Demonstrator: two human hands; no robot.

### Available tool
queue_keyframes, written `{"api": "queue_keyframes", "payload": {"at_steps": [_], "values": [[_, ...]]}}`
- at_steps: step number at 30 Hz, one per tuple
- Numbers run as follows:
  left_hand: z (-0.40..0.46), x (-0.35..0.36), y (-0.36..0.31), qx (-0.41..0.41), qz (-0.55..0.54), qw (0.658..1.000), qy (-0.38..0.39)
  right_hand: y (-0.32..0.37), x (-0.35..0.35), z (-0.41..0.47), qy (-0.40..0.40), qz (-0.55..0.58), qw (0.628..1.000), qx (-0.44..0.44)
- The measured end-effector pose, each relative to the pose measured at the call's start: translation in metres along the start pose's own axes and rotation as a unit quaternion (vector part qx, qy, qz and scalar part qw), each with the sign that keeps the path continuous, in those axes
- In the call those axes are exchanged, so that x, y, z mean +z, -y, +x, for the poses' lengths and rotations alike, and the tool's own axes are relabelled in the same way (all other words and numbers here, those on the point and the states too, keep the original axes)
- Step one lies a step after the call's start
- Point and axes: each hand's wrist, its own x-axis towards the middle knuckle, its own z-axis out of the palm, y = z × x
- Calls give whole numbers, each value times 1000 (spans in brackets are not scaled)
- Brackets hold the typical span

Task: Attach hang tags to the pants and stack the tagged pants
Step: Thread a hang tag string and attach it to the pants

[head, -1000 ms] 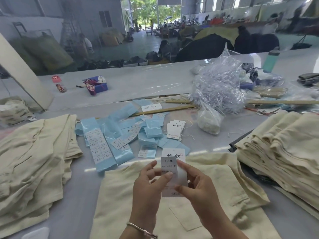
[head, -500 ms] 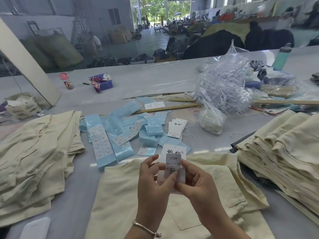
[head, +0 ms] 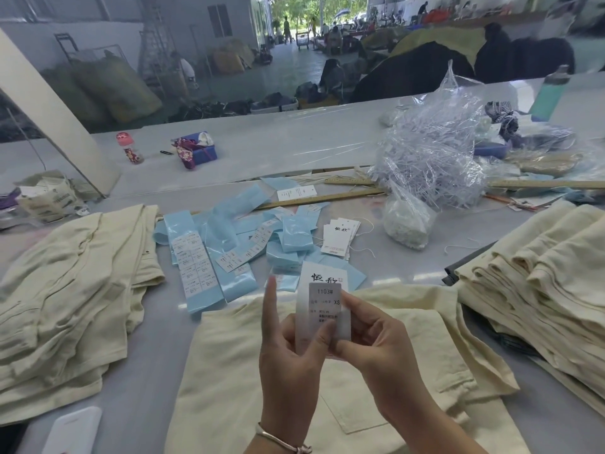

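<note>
Far to the left of your hands lies a loose heap of cream pants (head: 72, 290), spread out and rumpled on the grey table (head: 144, 381). Between that heap and your hands, up and to the left, light-blue sticker strips (head: 209, 257) lie scattered, some still carrying rows of small white labels. Just above your hands a small stack of white hang tags (head: 339, 237) with strings rests on the table. Farther up and to the right sits a crinkled clear plastic bag (head: 432, 155), with a wooden ruler (head: 327, 198) running along beside it. To the right of your hands stands a neat stack of folded cream pants (head: 537, 276).

Directly beneath your hands a single pair of cream pants (head: 248, 388) lies flat, a back pocket showing below your wrists.

Your left hand (head: 289, 365) holds the hang tag (head: 324, 309) upright, thumb curled onto its lower front while the index finger (head: 271, 309) stands straight up, free of the card. Your right hand (head: 376, 348) pinches the tag's right edge between thumb and fingers. The tag shows "1103#" and "XS". Nothing stands between you and it.
</note>
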Motion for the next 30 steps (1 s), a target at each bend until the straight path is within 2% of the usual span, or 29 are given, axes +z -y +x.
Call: {"api": "queue_keyframes", "payload": {"at_steps": [8,14,21,26,30], "values": [[4,-6,-2,-50,-115,991,52,-3,-4,4,-5,81,994,68],[1,-5,1,-46,-79,991,100,4,-12,19,-80,79,986,125],[9,5,16,-140,-117,975,130,-3,-22,35,-183,71,974,114],[21,18,39,-262,-137,947,128,-27,-33,48,-240,-66,967,62],[38,28,61,-316,-164,924,141,-51,-50,64,-225,-200,953,25]]}}
